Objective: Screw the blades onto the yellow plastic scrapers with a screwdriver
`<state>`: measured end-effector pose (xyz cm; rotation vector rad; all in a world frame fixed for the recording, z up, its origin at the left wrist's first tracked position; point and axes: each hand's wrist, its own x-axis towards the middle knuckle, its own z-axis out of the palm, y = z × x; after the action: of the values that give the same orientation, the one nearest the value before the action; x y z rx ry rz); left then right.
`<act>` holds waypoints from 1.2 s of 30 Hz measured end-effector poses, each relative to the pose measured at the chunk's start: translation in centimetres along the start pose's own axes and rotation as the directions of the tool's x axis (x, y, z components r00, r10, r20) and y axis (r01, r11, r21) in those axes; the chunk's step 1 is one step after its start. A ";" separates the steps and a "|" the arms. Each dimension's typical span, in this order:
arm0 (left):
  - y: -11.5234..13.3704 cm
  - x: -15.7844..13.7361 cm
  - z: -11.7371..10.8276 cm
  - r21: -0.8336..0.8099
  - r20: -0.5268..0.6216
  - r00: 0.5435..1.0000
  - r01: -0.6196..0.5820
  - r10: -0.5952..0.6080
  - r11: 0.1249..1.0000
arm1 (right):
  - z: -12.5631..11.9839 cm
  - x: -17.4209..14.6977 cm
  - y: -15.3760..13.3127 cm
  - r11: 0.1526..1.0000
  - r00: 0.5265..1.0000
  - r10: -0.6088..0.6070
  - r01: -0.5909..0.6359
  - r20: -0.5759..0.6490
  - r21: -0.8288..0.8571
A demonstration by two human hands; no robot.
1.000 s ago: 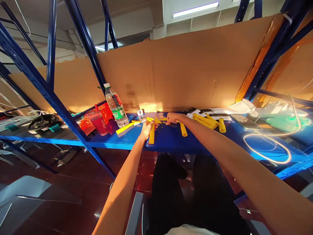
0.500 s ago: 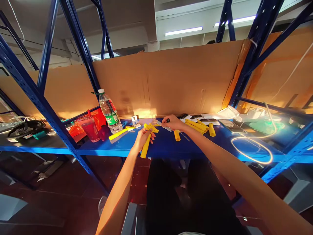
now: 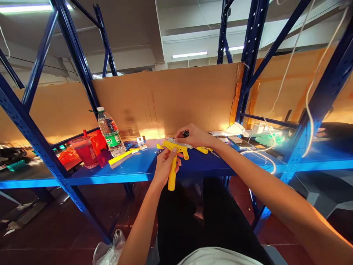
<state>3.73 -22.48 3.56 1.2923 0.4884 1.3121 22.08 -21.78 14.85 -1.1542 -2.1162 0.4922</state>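
Note:
My left hand [image 3: 163,163] is closed around a yellow plastic T-shaped part [image 3: 172,177], its thick round handle pointing down toward me. The crosspiece lies on top, with a short stub on its right. Over that crosspiece my right hand [image 3: 198,136] is closed in a pinch, and a black round end [image 3: 186,134] pokes out between the fingers. A clear, whitish strip [image 3: 176,142] shows beneath these fingers, against the yellow part. Whether the strip and the black end belong together, I cannot tell. Behind my right wrist lies another yellow piece [image 3: 202,150].
On the blue table [image 3: 138,169], a yellow-handled piece [image 3: 120,158], a small white box [image 3: 140,141], a water bottle [image 3: 111,134] and a red cup [image 3: 86,154] stand or lie left. A phone [image 3: 239,141] and white cable [image 3: 271,160] are right. Cardboard [image 3: 171,99] walls the back.
My view has turned right, so the bench things appear farther left. Both hands have come together: the yellow part is raised nearer me, and my right hand now meets its crosspiece.

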 end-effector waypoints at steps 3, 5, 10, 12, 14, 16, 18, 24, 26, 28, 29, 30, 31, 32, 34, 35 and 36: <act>0.6 -0.2 -0.8 0.035 -0.025 0.999 -0.043 0.044 0.998 | 0.6 1.2 -0.7 0.999 0.999 -0.039 0.039 0.032 -0.011; 1.2 -0.2 -1.7 0.043 -0.070 0.994 -0.085 0.087 0.995 | 1.2 2.6 -1.3 0.995 0.995 -0.094 0.095 0.016 -0.028; 3.1 -0.4 -4.2 0.036 -0.175 0.968 -0.174 0.177 0.984 | 2.7 5.5 -4.0 0.978 0.978 -0.204 0.202 -0.051 -0.048; 3.8 -0.6 -4.7 0.054 -0.169 0.966 -0.189 0.195 0.981 | 3.3 5.9 -5.2 0.975 0.976 -0.214 0.212 -0.028 -0.063; 4.2 -0.9 -4.9 0.053 -0.166 0.963 -0.205 0.211 0.977 | 3.8 6.0 -6.1 0.974 0.977 -0.213 0.212 -0.006 -0.077; 4.4 -1.0 -4.7 0.036 -0.178 0.958 -0.221 0.224 0.975 | 4.1 5.9 -6.6 0.973 0.977 -0.213 0.212 -0.009 -0.086; 4.3 -1.0 -4.4 0.030 -0.190 0.956 -0.224 0.226 0.974 | 4.1 5.8 -6.7 0.968 0.973 -0.231 0.227 -0.023 -0.103; 4.2 -1.0 -3.6 0.022 -0.192 0.959 -0.209 0.209 0.978 | 3.7 5.4 -6.4 0.943 0.949 -0.312 0.304 -0.042 -0.137; 4.1 -1.0 -3.6 0.017 -0.189 0.959 -0.212 0.212 0.977 | 3.7 5.3 -6.4 0.943 0.949 -0.313 0.306 -0.044 -0.130; 3.9 -1.0 -3.6 0.023 -0.184 0.960 -0.212 0.212 0.977 | 3.7 5.2 -6.4 0.946 0.952 -0.306 0.301 -0.029 -0.118; 3.9 -1.0 -3.7 0.028 -0.180 0.960 -0.212 0.213 0.977 | 3.8 5.1 -6.4 0.948 0.953 -0.302 0.299 -0.018 -0.110; 3.8 -1.0 -3.7 0.033 -0.176 0.960 -0.213 0.215 0.977 | 3.8 5.1 -6.5 0.950 0.954 -0.299 0.296 -0.009 -0.101; 3.8 -1.0 -3.8 0.036 -0.174 0.960 -0.216 0.219 0.976 | 3.9 5.0 -6.5 0.951 0.955 -0.296 0.294 -0.003 -0.092; 3.8 -1.0 -3.9 0.037 -0.173 0.960 -0.219 0.222 0.975 | 3.9 5.0 -6.6 0.953 0.956 -0.293 0.292 -0.002 -0.084; 3.8 -0.9 -3.9 0.035 -0.177 0.958 -0.222 0.225 0.974 | 4.0 5.0 -6.7 0.955 0.957 -0.289 0.288 0.001 -0.075; 3.8 -0.9 -3.9 0.033 -0.182 0.958 -0.221 0.223 0.975 | 4.1 5.1 -6.7 0.955 0.958 -0.287 0.287 0.005 -0.072; 3.8 -0.9 -3.9 0.029 -0.188 0.957 -0.219 0.221 0.975 | 4.1 5.1 -6.7 0.956 0.958 -0.286 0.286 0.007 -0.069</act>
<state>-1.51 -22.59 5.35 1.2602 0.4926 1.6323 13.24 -21.15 17.92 -0.8624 -2.2653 0.2845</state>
